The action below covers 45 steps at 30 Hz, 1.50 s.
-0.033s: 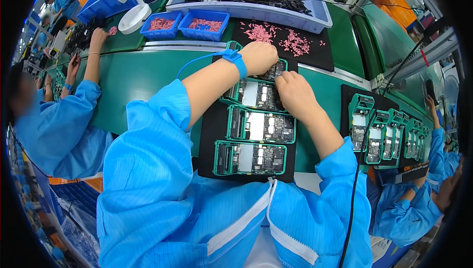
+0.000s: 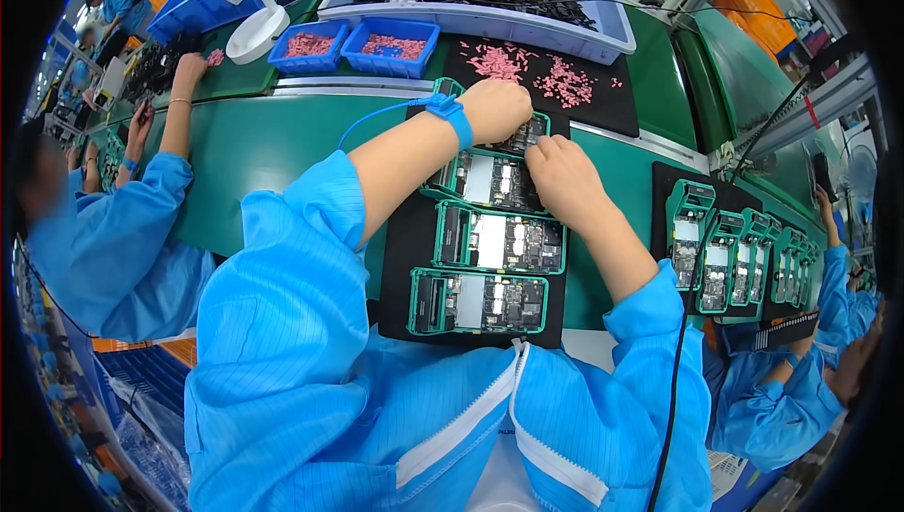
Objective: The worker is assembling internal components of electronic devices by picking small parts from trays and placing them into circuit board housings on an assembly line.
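Your left hand [image 2: 497,107] has its grip curled shut over the far end of the topmost green-framed circuit board [image 2: 524,133]; whether the fingers pinch a loose part or only press on the board cannot be told, since the knuckles hide the fingertips. Your right hand [image 2: 563,178] lies just beside it, fingers bent down onto the same board's near edge and the top of the second board [image 2: 490,181], the grip likewise closed and its contents hidden. A blue wrist strap [image 2: 450,114] circles your left wrist, with a coiled blue cord [image 2: 377,117] running off to the left.

The boards sit in a column on a black mat [image 2: 405,258] on the green counter [image 2: 264,145]: the topmost under your hands, the second touching your right hand, then a third board [image 2: 499,241] and a fourth board [image 2: 478,302] nearer to you, both uncovered and lying flat.

Beyond your hands, loose pink pieces [image 2: 527,65] are scattered on a second black mat [image 2: 621,107]. Behind that stands a long grey tray [image 2: 603,37] heaped with black parts, and to its left two small blue bins [image 2: 391,46] hold more pink pieces. A white desk fan [image 2: 247,18] stands beside those bins.

To your right, a further row of green-framed boards [image 2: 725,258] stands on another dark mat in front of a neighbouring worker's sleeve [image 2: 782,408]. To your left, another person's arm [image 2: 179,107] reaches across the counter.
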{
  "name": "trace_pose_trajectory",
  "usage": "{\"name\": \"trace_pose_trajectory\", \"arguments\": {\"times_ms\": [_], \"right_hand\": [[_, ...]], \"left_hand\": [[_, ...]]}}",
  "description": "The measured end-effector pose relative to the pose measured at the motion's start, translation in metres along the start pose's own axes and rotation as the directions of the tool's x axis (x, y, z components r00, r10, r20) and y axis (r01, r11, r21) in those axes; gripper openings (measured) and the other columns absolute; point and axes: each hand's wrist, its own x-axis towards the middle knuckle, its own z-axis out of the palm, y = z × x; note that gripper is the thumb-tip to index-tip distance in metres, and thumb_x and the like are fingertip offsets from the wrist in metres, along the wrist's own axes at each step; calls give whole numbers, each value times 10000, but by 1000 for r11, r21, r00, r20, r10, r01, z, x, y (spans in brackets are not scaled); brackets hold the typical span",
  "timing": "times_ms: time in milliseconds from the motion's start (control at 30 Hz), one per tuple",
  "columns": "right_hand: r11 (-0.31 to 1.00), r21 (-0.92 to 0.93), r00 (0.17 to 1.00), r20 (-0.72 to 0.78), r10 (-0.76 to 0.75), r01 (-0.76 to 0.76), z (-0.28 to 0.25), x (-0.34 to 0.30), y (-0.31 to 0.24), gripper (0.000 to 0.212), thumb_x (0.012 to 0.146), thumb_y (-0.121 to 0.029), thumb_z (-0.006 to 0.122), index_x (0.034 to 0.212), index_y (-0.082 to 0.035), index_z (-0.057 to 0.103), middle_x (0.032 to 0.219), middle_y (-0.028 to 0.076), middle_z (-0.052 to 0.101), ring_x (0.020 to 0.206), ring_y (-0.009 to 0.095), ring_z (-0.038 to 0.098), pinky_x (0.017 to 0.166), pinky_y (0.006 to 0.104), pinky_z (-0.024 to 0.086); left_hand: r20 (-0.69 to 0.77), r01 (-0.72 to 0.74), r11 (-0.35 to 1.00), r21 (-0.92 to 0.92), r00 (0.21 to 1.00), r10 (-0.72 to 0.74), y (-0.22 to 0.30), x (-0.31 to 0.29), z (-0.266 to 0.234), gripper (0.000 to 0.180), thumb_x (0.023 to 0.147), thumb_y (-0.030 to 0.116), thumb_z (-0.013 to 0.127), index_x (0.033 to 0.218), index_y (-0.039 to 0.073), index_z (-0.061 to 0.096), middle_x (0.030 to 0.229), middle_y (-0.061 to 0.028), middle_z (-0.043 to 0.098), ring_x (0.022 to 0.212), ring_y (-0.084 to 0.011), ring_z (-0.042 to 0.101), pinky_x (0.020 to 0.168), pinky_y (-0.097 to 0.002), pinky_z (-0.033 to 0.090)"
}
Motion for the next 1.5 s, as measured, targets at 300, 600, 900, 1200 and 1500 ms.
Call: {"name": "trace_pose_trajectory", "arguments": {"times_ms": [300,600,900,1200,1500], "right_hand": [[982,190,1000,29,8,-14,0,-10,10,183,679,-23,617,853,-53,663,793,68,554,768,250,561,711,360,472],[823,512,949,-47,312,-245,4,-4,28,183,760,-3,606,926,-47,670,790,114,606,705,283,603,641,348,498],[727,457,780,-107,617,-512,50,23,93,55,761,-63,654,804,-36,632,754,121,608,688,274,617,636,372,495],[784,127,791,13,612,-608,61,58,117,94,731,-105,662,786,-32,648,822,163,622,810,333,620,718,427,511],[860,71,863,32,505,-506,71,57,120,94,759,-58,609,837,-10,592,904,180,613,869,344,604,760,426,500]], "left_hand": [[50,-44,998,-52,998,47,-12,10,4,151,706,120,613,809,75,714,810,-121,663,798,-288,654,725,-393,530],[4,90,931,-355,996,-95,-53,68,0,130,698,147,663,788,67,712,781,-136,682,747,-299,657,706,-386,522],[115,194,941,-278,979,-168,-55,104,36,108,708,165,693,771,78,702,791,-150,668,797,-323,649,725,-417,510],[214,185,961,-206,967,-140,-65,98,22,143,754,141,641,855,65,706,900,-170,674,879,-343,648,762,-430,524],[171,257,942,-214,960,-223,-68,94,27,98,707,152,701,768,75,704,795,-120,678,806,-301,654,740,-394,519]]}}
